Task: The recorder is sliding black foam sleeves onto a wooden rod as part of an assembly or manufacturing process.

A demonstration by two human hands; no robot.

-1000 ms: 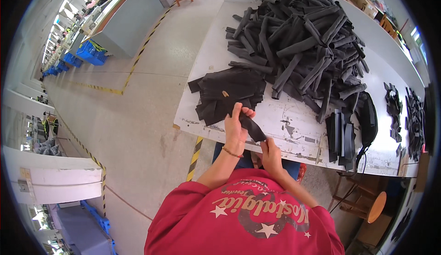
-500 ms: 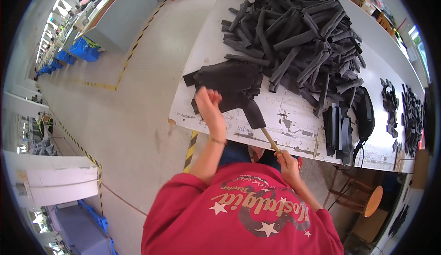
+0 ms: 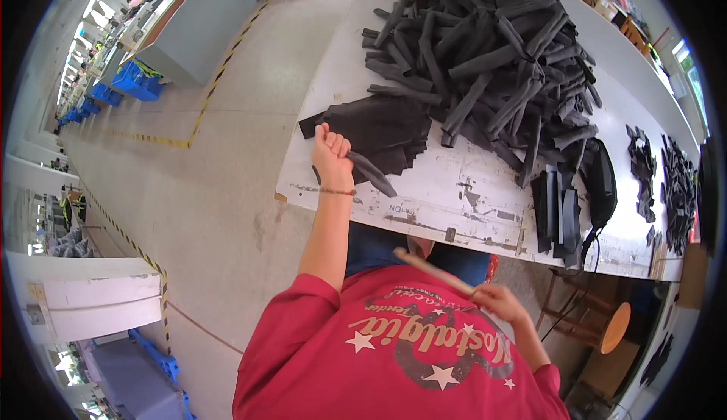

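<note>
My left hand (image 3: 332,153) is closed round one end of a black fabric strip (image 3: 371,174), over the left part of the table. The strip's free end slants down to the right. Beneath and behind it lies a flat, fanned stack of black fabric pieces (image 3: 379,128). In my right hand (image 3: 496,299) is a slim wooden stick (image 3: 433,271), held by its right end in front of my body. Its bare tip points left, just off the table's front edge, and no fabric is on it.
A large heap of rolled black fabric tubes (image 3: 485,49) covers the back of the white table (image 3: 424,204). To the right are standing dark strips (image 3: 556,212), a black bag-like item (image 3: 600,189) with a cord, and smaller black scraps (image 3: 642,177). A wooden stool (image 3: 615,329) stands below.
The stick has come out of the black fabric strip and moved toward my body with my right hand. My left hand has closed on the strip, which has shifted left.
</note>
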